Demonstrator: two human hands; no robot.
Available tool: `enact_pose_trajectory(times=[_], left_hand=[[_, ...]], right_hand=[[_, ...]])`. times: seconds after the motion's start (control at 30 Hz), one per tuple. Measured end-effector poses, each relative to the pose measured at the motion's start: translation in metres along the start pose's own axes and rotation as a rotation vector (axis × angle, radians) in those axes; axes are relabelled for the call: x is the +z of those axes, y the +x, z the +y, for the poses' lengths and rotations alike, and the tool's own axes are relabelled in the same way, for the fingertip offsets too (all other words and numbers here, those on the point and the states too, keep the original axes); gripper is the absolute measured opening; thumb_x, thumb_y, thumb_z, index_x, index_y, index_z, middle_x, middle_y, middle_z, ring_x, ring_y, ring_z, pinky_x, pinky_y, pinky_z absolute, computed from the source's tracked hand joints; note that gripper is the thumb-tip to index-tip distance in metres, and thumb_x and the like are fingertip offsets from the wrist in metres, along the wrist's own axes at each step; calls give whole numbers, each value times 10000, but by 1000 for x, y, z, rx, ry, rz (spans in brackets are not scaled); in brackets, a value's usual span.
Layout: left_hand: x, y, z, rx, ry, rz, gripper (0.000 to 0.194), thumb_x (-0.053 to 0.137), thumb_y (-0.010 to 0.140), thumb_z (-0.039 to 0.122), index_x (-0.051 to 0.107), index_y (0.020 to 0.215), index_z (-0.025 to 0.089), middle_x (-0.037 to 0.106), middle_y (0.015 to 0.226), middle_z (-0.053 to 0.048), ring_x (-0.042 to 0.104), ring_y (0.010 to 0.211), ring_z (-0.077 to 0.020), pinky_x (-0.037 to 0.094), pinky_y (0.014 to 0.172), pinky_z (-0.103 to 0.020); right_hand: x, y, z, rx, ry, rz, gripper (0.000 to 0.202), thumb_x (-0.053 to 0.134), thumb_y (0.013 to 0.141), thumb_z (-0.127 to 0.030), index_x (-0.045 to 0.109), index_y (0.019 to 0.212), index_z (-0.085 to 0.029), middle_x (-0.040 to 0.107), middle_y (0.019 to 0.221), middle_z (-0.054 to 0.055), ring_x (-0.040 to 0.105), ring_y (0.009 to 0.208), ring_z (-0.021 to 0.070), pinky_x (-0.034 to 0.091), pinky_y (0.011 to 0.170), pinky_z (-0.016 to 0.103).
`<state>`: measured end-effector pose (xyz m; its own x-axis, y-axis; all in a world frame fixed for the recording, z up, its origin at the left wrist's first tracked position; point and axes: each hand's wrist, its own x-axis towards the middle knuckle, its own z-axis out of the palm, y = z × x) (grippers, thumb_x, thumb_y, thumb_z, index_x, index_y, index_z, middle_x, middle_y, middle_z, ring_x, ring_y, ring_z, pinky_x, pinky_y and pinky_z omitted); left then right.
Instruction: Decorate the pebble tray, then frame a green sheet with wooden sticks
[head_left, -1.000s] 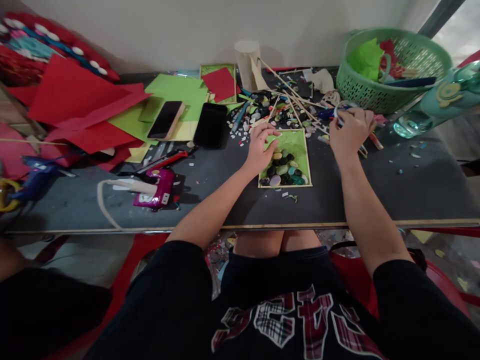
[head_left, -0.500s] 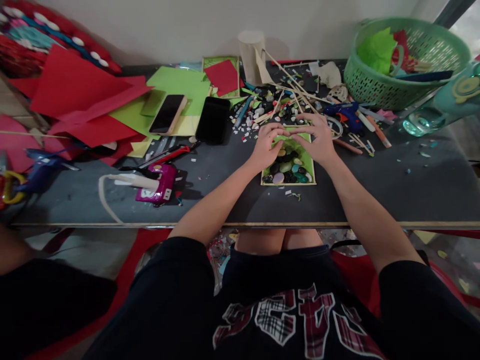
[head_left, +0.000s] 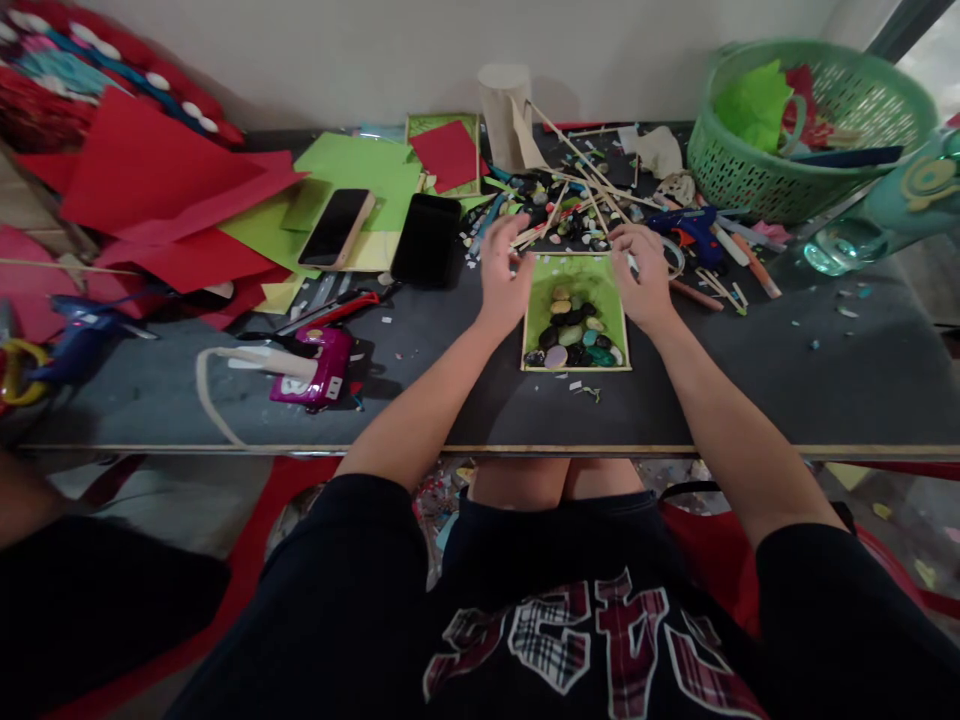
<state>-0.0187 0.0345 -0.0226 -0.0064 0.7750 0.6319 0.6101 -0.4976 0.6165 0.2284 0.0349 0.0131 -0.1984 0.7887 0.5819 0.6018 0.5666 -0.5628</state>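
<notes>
A green panel with a thin pale stick border (head_left: 576, 370) lies flat on the dark table in front of me. Smooth pebbles (head_left: 571, 333) in black, green, white and lilac are grouped on its lower half, rising to a narrower stack. My left hand (head_left: 506, 272) is at the panel's upper left edge, fingers curved and apart, nothing seen in it. By the upper right edge is my right hand (head_left: 642, 275), its fingers bent and spread from the thumb, also with nothing visible in it. Whether the fingertips touch the border I cannot tell.
Behind the panel lie loose pebbles, paper scraps and thin sticks (head_left: 592, 190). A blue glue gun (head_left: 694, 232), green basket (head_left: 795, 185) and bottle (head_left: 885, 215) stand right. Leftward are two phones (head_left: 426, 240), a utility knife (head_left: 330, 312), a purple power strip (head_left: 324, 370) and red paper (head_left: 172, 190).
My hands have parted from above the panel's top middle, the left moving left and the right slightly right. The panel's green upper area now shows.
</notes>
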Motion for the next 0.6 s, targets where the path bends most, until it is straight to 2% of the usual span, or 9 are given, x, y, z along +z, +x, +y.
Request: enact_pose_trajectory(times=[0.07,0.13,0.23,0.37,0.6], left_hand=[[-10,8,-19,-42,65,82,478,389,1021,634,517,1364,327,557,1411,-123,527,1329,-301,543,1027,-469],[-17,15,-35,-53,113,111,440,453,1002,612,585,1286,303,593,1339,-138,508,1326,-339,476,1113,-547],[-16,17,-50,-26,158,49,418,512,967,597,670,1174,270,626,1230,-161,516,1278,-379,436,1130,-618],[-7,11,-56,47,245,-45,433,463,970,592,723,1071,261,663,1149,-156,565,1174,-370,475,1066,-626],[-9,8,-58,70,250,-15,482,455,968,640,730,1049,252,691,1117,-148,567,1163,-345,508,1024,-550]], right_hand=[[-1,0,14,62,-48,86,279,439,1008,-474,615,992,-258,666,1170,128,593,1185,299,464,1071,567],[-2,0,25,105,-94,152,242,474,995,-438,601,1071,-246,652,1159,131,583,1172,307,468,1045,569],[1,0,32,104,-145,185,218,509,974,-380,579,1125,-239,647,1141,123,588,1127,303,468,1031,565],[4,-2,25,62,-165,143,202,528,925,-287,569,1117,-238,654,1136,127,590,1116,308,458,1043,559],[5,-1,21,66,-185,97,211,508,928,-292,569,1126,-254,648,1152,123,579,1141,320,450,1053,571]])
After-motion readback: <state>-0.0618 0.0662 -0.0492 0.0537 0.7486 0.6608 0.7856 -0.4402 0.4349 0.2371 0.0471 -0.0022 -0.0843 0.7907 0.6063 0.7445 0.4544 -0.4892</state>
